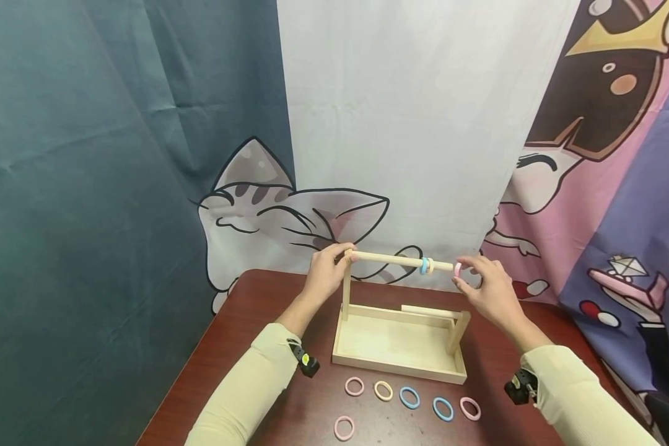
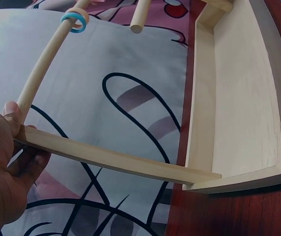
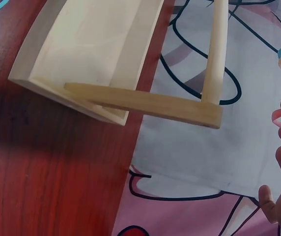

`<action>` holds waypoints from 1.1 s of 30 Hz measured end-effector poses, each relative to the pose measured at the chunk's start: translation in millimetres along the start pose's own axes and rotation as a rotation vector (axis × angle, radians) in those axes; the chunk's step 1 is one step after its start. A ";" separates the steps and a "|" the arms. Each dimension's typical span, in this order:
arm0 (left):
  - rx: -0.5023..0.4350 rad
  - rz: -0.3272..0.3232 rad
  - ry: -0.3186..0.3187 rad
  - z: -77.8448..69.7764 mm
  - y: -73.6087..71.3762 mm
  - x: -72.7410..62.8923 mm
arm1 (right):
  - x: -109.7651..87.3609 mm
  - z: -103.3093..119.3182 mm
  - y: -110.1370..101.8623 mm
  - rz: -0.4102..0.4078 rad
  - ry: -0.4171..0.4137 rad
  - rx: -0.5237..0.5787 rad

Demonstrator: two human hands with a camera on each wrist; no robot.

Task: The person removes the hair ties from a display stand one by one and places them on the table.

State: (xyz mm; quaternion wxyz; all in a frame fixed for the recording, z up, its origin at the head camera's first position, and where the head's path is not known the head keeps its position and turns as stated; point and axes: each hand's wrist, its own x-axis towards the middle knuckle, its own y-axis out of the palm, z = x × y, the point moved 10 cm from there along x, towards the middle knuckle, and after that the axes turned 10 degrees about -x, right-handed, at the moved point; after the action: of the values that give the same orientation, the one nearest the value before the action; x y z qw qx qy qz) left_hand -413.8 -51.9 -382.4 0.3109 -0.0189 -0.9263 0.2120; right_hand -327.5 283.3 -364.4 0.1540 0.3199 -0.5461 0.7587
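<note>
My left hand [image 1: 326, 269] grips the top of the tall wooden post [image 1: 346, 294], where a long wooden rod [image 1: 390, 258] joins it. A blue ring [image 1: 424, 266] and a cream ring [image 1: 430, 266] hang side by side on that rod, towards its right end. My right hand [image 1: 489, 287] pinches a pink ring [image 1: 458, 269] between thumb and finger at the rod's free tip. Whether this ring is round the tip or just beside it, I cannot tell. Below the rod stands the wooden tray [image 2: 243, 88], which bears the post at its left end.
A shorter post [image 3: 150, 104] at the tray's right end carries a lower rod [image 1: 430, 311] pointing left. Several loose pink, blue [image 1: 409, 397] and yellow rings [image 1: 383, 391] lie on the red-brown table [image 1: 279, 297] before the tray. A cartoon-printed curtain [image 1: 368, 124] hangs behind.
</note>
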 end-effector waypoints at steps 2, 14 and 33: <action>0.003 0.000 0.001 -0.2 -0.4 -0.4 | -3.0 -1.4 -1.5 -0.008 0.002 -0.002; 0.012 -0.005 -0.001 0.6 -2.2 -3.6 | -33.4 -2.5 -5.4 0.022 0.003 -0.032; 0.011 0.005 -0.027 4.0 -0.5 2.5 | -90.2 76.9 3.9 0.058 -0.267 -0.062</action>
State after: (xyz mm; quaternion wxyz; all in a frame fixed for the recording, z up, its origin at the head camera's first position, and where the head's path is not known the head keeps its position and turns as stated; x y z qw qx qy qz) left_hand -418.1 -53.5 -383.6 0.2978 -0.0167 -0.9293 0.2180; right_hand -237.9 221.0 -411.0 0.0678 0.3969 -0.5941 0.6963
